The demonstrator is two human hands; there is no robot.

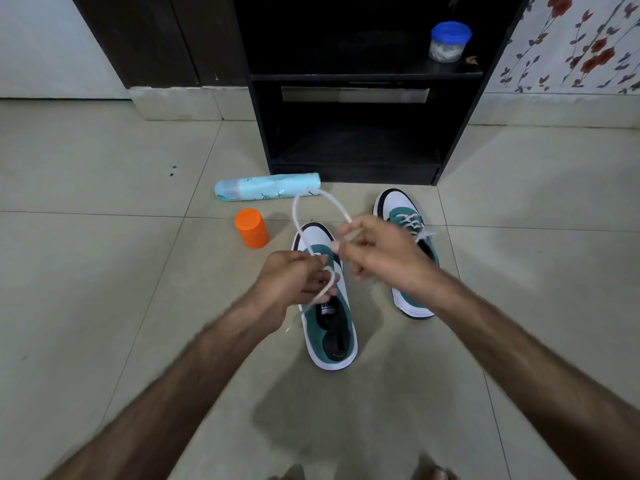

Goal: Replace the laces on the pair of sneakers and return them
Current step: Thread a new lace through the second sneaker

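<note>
Both hands (289, 277) (377, 252) pinch white lace (313, 202); near sneaker (327, 306) toe points away

The light blue can (266, 187) lying on the floor has letters on its side that look like "Je", upside down; the small tag inside the near shoe (329, 308), at 5 o'clock from the can, is too blurry to read

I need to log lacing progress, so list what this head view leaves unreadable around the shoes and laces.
- Near sneaker: its eyelets are hidden by the left hand and right hand, so how far it is laced is unknown.
- White lace: its ends vanish inside both hands.
- Far sneaker: its heel side is covered by the right forearm.
- Blue-lidded jar: contents too small to identify.
</note>
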